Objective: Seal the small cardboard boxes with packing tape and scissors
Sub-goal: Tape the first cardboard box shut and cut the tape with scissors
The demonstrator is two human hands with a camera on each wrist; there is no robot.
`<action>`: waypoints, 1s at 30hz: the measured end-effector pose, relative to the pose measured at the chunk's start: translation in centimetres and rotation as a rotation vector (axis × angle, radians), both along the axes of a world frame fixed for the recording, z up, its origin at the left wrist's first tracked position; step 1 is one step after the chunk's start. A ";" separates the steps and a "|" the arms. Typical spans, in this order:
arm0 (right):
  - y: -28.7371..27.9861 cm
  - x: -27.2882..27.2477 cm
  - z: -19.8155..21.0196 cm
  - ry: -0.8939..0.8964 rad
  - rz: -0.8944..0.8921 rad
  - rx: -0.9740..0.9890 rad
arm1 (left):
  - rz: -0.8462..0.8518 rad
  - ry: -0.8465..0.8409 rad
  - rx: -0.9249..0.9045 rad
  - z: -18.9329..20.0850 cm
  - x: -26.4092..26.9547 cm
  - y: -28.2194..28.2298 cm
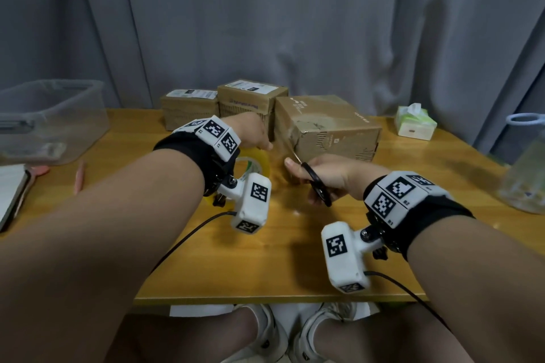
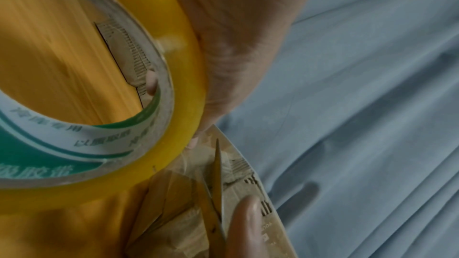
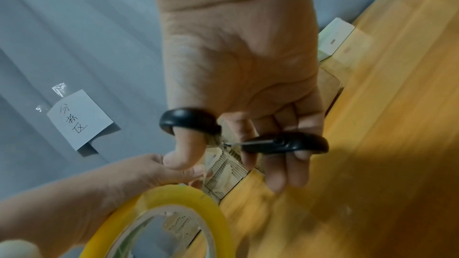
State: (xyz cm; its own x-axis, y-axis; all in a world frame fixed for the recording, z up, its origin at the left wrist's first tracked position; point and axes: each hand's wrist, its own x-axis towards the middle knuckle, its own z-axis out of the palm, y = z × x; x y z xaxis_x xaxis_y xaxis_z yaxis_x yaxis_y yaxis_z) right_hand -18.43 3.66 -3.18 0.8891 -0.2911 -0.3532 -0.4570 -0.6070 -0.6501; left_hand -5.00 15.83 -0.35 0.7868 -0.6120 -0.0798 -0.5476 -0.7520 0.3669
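Observation:
A brown cardboard box (image 1: 330,127) stands on the wooden table (image 1: 265,259), with two smaller boxes (image 1: 188,106) (image 1: 250,97) behind it to the left. My left hand (image 1: 253,135) grips a yellow tape roll (image 1: 255,165) (image 2: 183,50) (image 3: 174,199) at the box's near left corner. A clear strip of tape runs from the roll to the box. My right hand (image 1: 324,174) holds black-handled scissors (image 1: 317,183) (image 3: 285,142), thumb and fingers through the loops. The blades (image 2: 216,180) point at the tape strip against the box (image 2: 238,174).
A clear plastic bin (image 1: 47,121) and a notebook (image 1: 11,194) sit at the left, with a pink pen (image 1: 79,177) nearby. A tissue pack (image 1: 414,122) and a plastic jar (image 1: 525,168) stand at the right. Grey curtain (image 1: 295,23) hangs behind the table.

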 end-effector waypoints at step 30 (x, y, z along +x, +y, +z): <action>-3.3 -0.9 -0.7 -0.049 0.075 -0.182 | 0.029 0.007 -0.160 -0.1 -1.4 1.6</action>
